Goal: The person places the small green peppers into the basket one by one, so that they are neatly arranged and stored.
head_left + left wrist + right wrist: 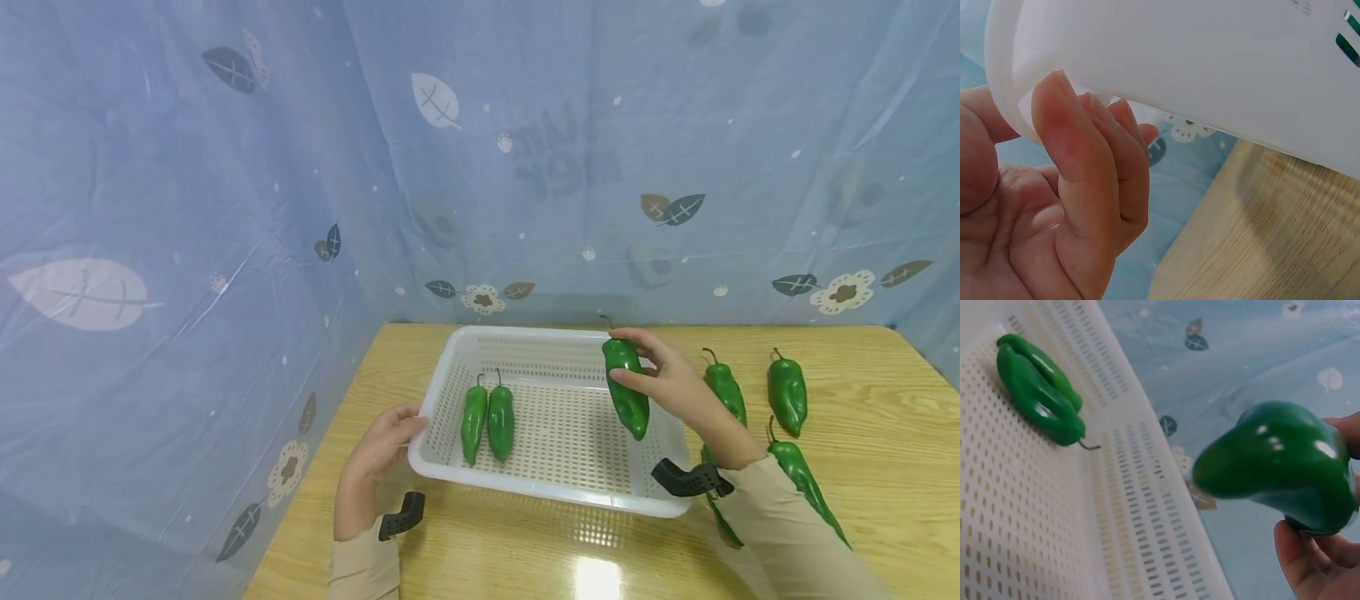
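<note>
A white perforated plastic basket (pixel 525 486) has its left rim gripped by my left hand (pixel 382 440), thumb on the rim. In the left wrist view the curled fingers (pixel 1088 162) hook beneath that rim against the outer wall. My right hand (pixel 666 379) holds a green pepper (pixel 628 408) over the basket's right side, stem up, thumb and fingers on either side. From the right wrist the pepper (pixel 1279 465) shows tip first. Inside the basket at the left, a slim green pepper (pixel 473 423) lies beside a wider green pepper (pixel 500 423), stems pointing to the back.
Right of the basket, several more green peppers lie on the wooden table (pixel 892 417), among them a short pepper (pixel 787 396) and a long pepper (pixel 806 479). My right forearm partly covers some. Blue patterned sheeting (pixel 525 233) hangs behind and at the left.
</note>
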A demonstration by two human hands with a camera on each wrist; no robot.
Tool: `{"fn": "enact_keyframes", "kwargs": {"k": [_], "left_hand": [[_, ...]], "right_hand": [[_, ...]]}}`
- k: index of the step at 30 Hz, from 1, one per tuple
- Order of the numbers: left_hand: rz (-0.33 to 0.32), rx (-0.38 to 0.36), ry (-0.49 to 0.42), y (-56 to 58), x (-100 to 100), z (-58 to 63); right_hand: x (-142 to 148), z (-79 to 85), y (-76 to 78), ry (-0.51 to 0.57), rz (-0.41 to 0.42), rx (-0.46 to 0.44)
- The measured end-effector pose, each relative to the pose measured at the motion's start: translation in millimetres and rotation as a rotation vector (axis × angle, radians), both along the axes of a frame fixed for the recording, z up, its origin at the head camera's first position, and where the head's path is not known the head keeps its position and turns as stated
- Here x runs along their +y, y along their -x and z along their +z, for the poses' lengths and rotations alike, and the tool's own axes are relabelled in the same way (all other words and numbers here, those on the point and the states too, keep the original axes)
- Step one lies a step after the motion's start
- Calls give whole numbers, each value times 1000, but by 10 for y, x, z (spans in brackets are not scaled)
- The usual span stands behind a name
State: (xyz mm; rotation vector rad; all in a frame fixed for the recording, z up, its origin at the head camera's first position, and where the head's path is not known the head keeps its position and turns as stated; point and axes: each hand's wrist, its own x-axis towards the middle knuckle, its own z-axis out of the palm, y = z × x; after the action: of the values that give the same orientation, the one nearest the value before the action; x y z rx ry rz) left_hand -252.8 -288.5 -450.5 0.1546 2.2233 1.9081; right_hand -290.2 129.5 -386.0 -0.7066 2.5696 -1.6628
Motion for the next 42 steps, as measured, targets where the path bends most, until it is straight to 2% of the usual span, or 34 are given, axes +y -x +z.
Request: {"fn": "enact_keyframes", "kwargs": {"k": [8, 14, 20, 27, 42], "left_hand": [[2, -6, 0, 15, 38, 25], [6, -6, 14, 24, 55, 32], [-2, -8, 19, 18, 45, 33], [-4, -11, 22, 9, 35, 40], [7, -13, 26, -7, 32, 43]], "right_hand": [[-108, -22, 56, -22, 12, 8], [-210, -8, 100, -8, 14, -23], [-276, -16, 146, -39, -3, -42], [-357, 37, 159, -77, 10, -33], [-588, 63, 257, -72, 15, -79]]}}
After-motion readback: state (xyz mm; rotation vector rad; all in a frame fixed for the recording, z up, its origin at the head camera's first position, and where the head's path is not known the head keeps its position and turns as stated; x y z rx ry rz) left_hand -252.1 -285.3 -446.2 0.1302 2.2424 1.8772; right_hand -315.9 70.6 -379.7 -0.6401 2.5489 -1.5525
